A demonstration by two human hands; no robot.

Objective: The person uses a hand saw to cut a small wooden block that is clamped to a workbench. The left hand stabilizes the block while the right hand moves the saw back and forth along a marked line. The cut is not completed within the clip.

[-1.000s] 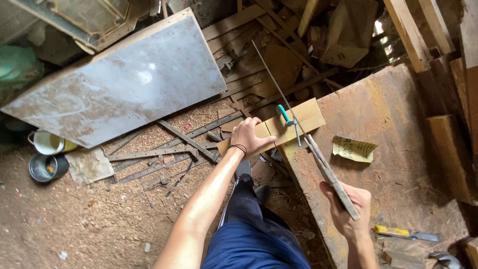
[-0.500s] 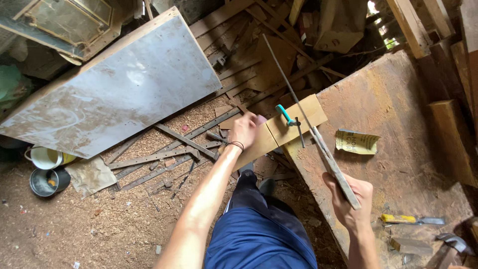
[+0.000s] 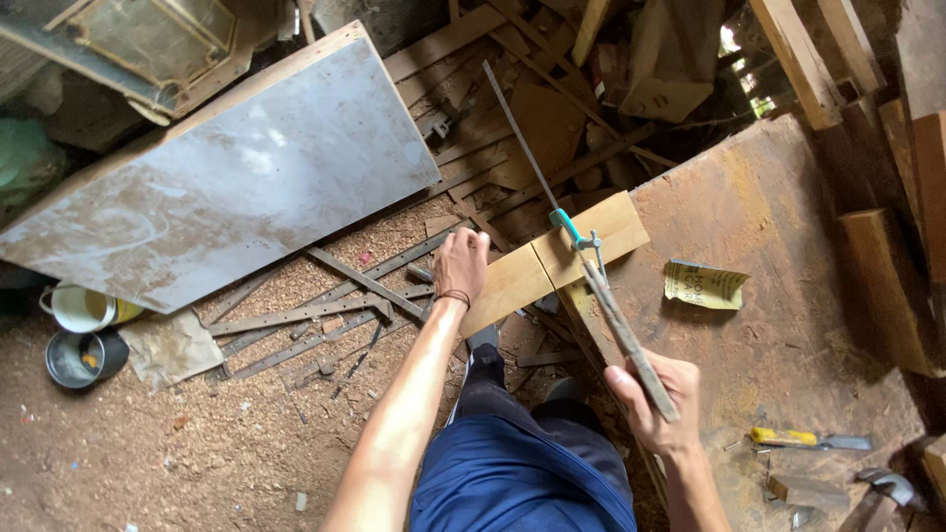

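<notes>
Sawdust covers the ground at the far left, where two tins (image 3: 81, 333) stand side by side below a large grey metal sheet (image 3: 236, 182) that lies tilted across the scrap. Thin metal strips (image 3: 325, 310) are scattered between the sheet and the person's legs. Next comes the left hand (image 3: 461, 266), palm down, fingers spread only a little and pressed flat on the near-left end of a pale wooden board (image 3: 552, 261). The board rests on the edge of a worn wooden bench (image 3: 788, 227), its long axis running from lower left to upper right, and its left end overhangs the bench. Across the board lies a bow saw (image 3: 591, 266) with a turquoise fitting; its long axis runs from the upper left, where the thin blade points away over the scrap, down to the lower right. There the right hand (image 3: 655, 399) is closed in a full fist around the saw's wooden handle. Farther right on the bench lies a crumpled yellow packet (image 3: 705, 284), and near the lower right corner a yellow-handled tool (image 3: 803, 439).
</notes>
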